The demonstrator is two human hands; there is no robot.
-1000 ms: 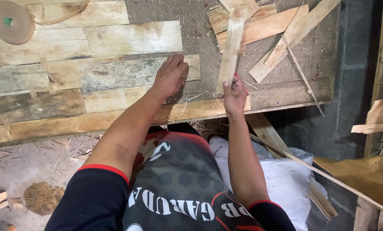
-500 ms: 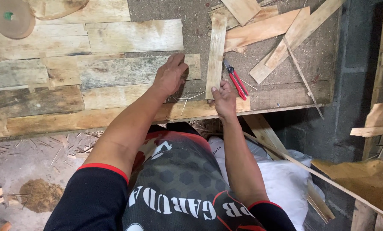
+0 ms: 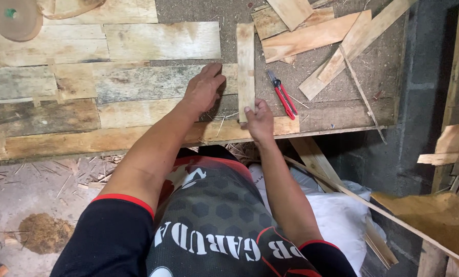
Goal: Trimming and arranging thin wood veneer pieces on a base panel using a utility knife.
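A narrow pale wood strip [image 3: 245, 66] lies upright on the grey board [image 3: 342, 110], its near end held by my right hand [image 3: 259, 120]. My left hand [image 3: 204, 90] rests flat, fingers together, on the weathered planks [image 3: 137, 84] just left of that strip, touching the plank ends. Red-handled pliers [image 3: 282, 95] lie on the board right of the strip, close to my right hand.
Loose wood offcuts [image 3: 311, 36] are piled at the board's far right. A round brown disc [image 3: 14, 18] sits at the far left. Below the board edge are a white sack [image 3: 342, 215], long slats and a sawdust heap [image 3: 45, 231]. More scraps lean at the right wall [image 3: 450, 149].
My right hand has slid the narrow strip leftward toward the planks and laid it straight. The red pliers, hidden before, now lie uncovered. My left hand stays put.
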